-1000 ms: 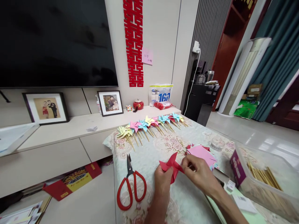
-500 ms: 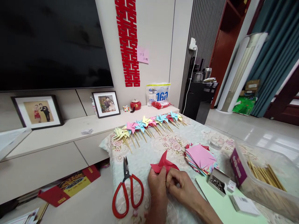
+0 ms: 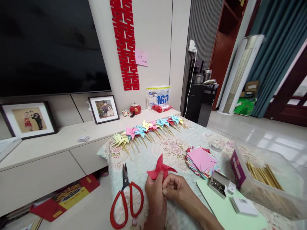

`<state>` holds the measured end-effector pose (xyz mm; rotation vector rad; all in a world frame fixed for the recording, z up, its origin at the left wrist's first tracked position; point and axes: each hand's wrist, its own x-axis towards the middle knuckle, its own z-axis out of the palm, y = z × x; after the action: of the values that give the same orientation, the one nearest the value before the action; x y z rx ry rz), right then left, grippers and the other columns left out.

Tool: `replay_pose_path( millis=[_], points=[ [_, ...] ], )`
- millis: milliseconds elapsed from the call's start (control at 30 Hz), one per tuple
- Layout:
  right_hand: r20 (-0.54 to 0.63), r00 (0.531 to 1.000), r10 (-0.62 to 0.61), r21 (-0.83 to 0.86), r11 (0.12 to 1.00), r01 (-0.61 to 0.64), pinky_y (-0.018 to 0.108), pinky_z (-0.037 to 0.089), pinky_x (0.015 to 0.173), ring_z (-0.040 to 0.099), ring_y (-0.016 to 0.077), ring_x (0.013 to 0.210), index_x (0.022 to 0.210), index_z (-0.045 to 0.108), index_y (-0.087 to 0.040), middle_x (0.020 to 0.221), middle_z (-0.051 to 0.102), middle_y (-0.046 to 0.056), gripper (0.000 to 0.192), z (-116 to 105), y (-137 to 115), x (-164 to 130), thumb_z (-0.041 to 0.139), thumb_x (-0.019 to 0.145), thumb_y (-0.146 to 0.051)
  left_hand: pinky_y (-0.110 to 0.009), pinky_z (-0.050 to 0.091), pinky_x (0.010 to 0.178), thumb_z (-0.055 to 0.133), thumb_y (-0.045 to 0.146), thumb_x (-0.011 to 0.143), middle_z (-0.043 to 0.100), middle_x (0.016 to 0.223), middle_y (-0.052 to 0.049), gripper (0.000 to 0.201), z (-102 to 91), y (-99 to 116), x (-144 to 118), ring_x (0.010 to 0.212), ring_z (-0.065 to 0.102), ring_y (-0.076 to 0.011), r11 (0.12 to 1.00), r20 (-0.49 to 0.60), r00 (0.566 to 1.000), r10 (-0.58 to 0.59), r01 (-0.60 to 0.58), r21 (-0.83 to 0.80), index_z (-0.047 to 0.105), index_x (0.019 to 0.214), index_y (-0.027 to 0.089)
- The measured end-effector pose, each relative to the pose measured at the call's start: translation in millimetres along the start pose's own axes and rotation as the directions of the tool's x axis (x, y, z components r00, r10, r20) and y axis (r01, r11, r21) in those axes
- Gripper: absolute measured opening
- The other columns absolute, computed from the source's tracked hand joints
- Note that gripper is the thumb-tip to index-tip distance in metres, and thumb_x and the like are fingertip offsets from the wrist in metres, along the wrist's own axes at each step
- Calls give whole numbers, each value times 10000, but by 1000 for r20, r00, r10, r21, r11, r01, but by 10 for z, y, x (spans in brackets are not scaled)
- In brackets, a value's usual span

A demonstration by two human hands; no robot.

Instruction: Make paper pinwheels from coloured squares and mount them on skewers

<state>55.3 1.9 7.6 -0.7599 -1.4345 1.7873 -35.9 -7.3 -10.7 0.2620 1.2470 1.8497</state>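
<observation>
A red paper pinwheel (image 3: pixel 160 167) stands up just above both my hands, low in the middle of the view. My left hand (image 3: pixel 153 195) pinches its lower edge from the left. My right hand (image 3: pixel 176 190) is closed against it from the right, fingertips touching the left hand. Red-handled scissors (image 3: pixel 127 199) lie on the floral tablecloth (image 3: pixel 172 148) just left of my left hand. A stack of coloured paper squares (image 3: pixel 202 161), pink on top, lies to the right of the pinwheel.
A row of finished pinwheels on sticks (image 3: pixel 146 131) lines the table's far edge. A small open box of pins (image 3: pixel 218 184) rests on a green sheet (image 3: pixel 230 210). At the right, a clear plastic bin (image 3: pixel 268 179) holds wooden sticks. A low white cabinet (image 3: pixel 59 143) stands behind.
My right hand left the paper stack and came in against the left hand. The red pinwheel now stands upright above both hands. The view has shifted right.
</observation>
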Motion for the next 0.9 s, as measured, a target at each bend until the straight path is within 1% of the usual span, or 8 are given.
replay_pose_path(
  millis=[200, 333, 433, 567, 667, 733, 800, 900],
  points=[
    [0, 999, -42, -7, 999, 42, 245, 385, 606, 524, 118, 569, 730, 618, -178, 626, 602, -35, 298, -95, -90, -22, 800, 694, -411, -227, 403, 448, 806, 285, 563, 553, 507, 70, 268, 77, 27, 48, 435, 483, -97, 999, -44, 998, 39, -37, 29, 572, 642, 180],
    [-120, 984, -133, -60, 990, 127, 251, 411, 620, 536, 127, 602, 771, 638, -183, 641, 575, -37, 307, -271, -256, -68, 782, 731, -451, -235, 426, 513, 803, 279, 564, 615, 562, 54, 255, 224, 25, 91, 488, 528, -107, 997, 40, 996, 77, -78, 15, 619, 698, 162],
    [-207, 964, -165, -101, 984, 146, 259, 434, 643, 558, 137, 642, 815, 655, -186, 690, 600, -23, 302, -392, -333, -91, 777, 740, -452, -254, 452, 556, 800, 287, 576, 661, 602, 31, 264, 272, -36, 104, 520, 565, -125, 998, 43, 997, 56, -58, 31, 649, 744, 151],
    [-274, 928, -252, -273, 946, 176, 266, 429, 653, 561, 154, 676, 822, 670, -189, 706, 623, -7, 215, -461, -343, -114, 708, 812, -400, -291, 502, 640, 792, 284, 597, 730, 708, -19, 277, 234, -82, 99, 625, 638, -171, 994, 71, 996, 48, -55, 98, 699, 811, 134],
    [-277, 887, -369, -480, 853, 205, 273, 409, 666, 546, 162, 710, 802, 669, -198, 747, 629, 5, 144, -465, -336, -122, 636, 875, -318, -298, 515, 680, 770, 282, 624, 748, 758, -28, 254, 209, -55, 81, 679, 655, -183, 982, 89, 993, 79, -93, 163, 714, 828, 141],
    [-253, 859, -445, -582, 779, 232, 300, 418, 749, 567, 183, 802, 785, 668, -208, 815, 639, 23, 138, -460, -339, -123, 615, 890, -278, -296, 517, 685, 754, 282, 644, 749, 756, -29, 222, 211, -33, 56, 682, 655, -182, 974, 114, 990, 81, -102, 201, 711, 812, 143],
    [-241, 836, -493, -644, 726, 242, 363, 403, 896, 573, 228, 994, 773, 681, -221, 973, 663, 54, 137, -451, -341, -121, 620, 888, -267, -294, 519, 684, 747, 284, 653, 752, 755, -32, 223, 220, -18, 23, 683, 662, -185, 966, 145, 987, 74, -106, 234, 713, 821, 141],
    [-244, 838, -488, -681, 701, 210, 467, 308, 1052, 456, 291, 1276, 774, 705, -240, 1289, 609, 75, 126, -429, -330, -114, 646, 879, -276, -290, 522, 680, 750, 287, 648, 762, 764, -35, 256, 234, 1, -23, 692, 678, -192, 960, 166, 984, 67, -109, 258, 722, 855, 138]
  ],
)
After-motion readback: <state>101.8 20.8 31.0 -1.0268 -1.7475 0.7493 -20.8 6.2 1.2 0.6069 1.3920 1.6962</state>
